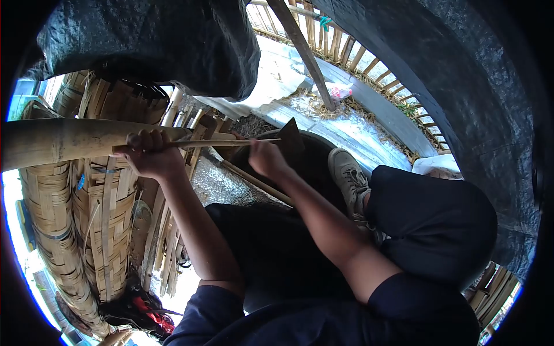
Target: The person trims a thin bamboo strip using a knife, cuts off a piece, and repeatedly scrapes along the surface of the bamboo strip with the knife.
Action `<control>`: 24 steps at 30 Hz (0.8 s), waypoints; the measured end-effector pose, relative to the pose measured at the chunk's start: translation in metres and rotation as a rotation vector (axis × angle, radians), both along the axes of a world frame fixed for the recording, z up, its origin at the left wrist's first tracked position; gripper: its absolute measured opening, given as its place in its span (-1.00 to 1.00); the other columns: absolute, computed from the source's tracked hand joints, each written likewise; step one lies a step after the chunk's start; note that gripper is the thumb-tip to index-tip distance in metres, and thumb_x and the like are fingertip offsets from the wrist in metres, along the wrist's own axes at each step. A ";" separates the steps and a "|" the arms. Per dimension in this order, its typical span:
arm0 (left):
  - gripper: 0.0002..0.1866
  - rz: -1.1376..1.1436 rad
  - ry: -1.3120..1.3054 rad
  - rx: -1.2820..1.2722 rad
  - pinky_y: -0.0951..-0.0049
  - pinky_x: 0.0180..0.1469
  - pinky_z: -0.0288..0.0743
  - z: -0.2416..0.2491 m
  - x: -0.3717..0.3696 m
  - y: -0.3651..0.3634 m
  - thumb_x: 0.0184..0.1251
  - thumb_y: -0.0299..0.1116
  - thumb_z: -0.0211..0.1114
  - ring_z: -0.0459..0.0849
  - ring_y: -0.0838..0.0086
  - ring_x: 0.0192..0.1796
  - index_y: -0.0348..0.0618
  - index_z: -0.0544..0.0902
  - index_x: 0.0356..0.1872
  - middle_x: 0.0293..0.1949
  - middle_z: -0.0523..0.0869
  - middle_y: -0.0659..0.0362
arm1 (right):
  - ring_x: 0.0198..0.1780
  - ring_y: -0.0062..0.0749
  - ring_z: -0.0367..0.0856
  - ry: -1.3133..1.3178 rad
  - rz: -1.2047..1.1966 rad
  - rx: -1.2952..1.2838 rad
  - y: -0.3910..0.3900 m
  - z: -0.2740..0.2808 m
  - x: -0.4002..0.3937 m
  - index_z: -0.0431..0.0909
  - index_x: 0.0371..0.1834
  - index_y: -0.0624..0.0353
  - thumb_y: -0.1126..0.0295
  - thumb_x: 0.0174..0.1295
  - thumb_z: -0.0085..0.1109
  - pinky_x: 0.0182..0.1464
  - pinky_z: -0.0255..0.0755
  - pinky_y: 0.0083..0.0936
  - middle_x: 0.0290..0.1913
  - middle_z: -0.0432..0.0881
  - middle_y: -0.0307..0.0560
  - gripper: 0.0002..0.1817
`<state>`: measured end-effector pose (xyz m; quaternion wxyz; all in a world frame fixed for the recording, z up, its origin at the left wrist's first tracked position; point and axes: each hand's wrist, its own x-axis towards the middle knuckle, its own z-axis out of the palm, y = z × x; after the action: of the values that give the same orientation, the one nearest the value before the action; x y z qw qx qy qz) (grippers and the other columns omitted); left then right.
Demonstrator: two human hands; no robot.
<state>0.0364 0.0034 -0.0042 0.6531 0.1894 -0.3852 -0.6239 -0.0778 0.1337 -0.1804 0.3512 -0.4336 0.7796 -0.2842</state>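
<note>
My left hand (pixel 151 154) is closed around the thick end of a slender pale wooden stick (pixel 213 143), in front of a thick bamboo pole (pixel 55 139) that comes in from the left. The stick tapers to a thin point on the right. Close to that point my right hand (pixel 266 158) is curled into a fist against the stick, its fingertips hidden from view. A dark triangular piece (pixel 291 136) stands just beyond the right hand. Below the stick, a thin curved strip (pixel 257 183) slants down toward my lap.
Rolled woven bamboo mats (pixel 49 202) stand at the left. Black tarpaulin (pixel 156 43) hangs overhead and more of it lines the right side. Behind lie pale corrugated sheets (pixel 369 135), a slanting wooden post (pixel 306 55) and a bamboo fence (pixel 369 66). My shoe (pixel 348 179) rests right of the hands.
</note>
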 end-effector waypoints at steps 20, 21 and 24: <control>-0.42 0.107 -0.012 0.061 0.54 -0.63 -0.21 -0.008 0.016 -0.013 0.43 0.25 -0.08 -0.10 0.65 -0.69 0.08 0.28 -0.69 -0.74 0.05 0.41 | -0.36 0.30 0.61 -0.256 -0.253 -0.113 -0.016 0.030 0.031 0.57 -0.52 0.34 0.12 0.47 -0.27 -0.16 0.50 0.05 -0.46 0.60 0.35 -0.42; -0.42 0.114 0.001 0.108 0.54 -0.64 -0.22 -0.012 0.025 -0.018 0.44 0.24 -0.08 -0.10 0.65 -0.70 0.11 0.23 -0.70 -0.75 0.04 0.41 | -0.32 0.29 0.63 -0.214 -0.280 -0.083 -0.007 0.020 0.022 0.60 -0.53 0.33 0.10 0.47 -0.30 -0.13 0.53 0.02 -0.47 0.62 0.35 -0.39; -0.42 0.073 0.005 0.075 0.53 -0.64 -0.22 -0.016 0.032 -0.020 0.42 0.27 -0.08 -0.10 0.66 -0.70 0.11 0.26 -0.69 -0.75 0.04 0.42 | -0.28 0.29 0.65 -0.114 -0.320 0.135 0.012 -0.051 -0.008 0.62 -0.44 0.35 0.09 0.47 -0.35 -0.10 0.54 0.03 -0.37 0.65 0.37 -0.37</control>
<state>0.0680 -0.0169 -0.0205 0.6688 0.2262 -0.3526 -0.6142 -0.0858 0.1457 -0.2311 0.3733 -0.2625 0.8349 -0.3076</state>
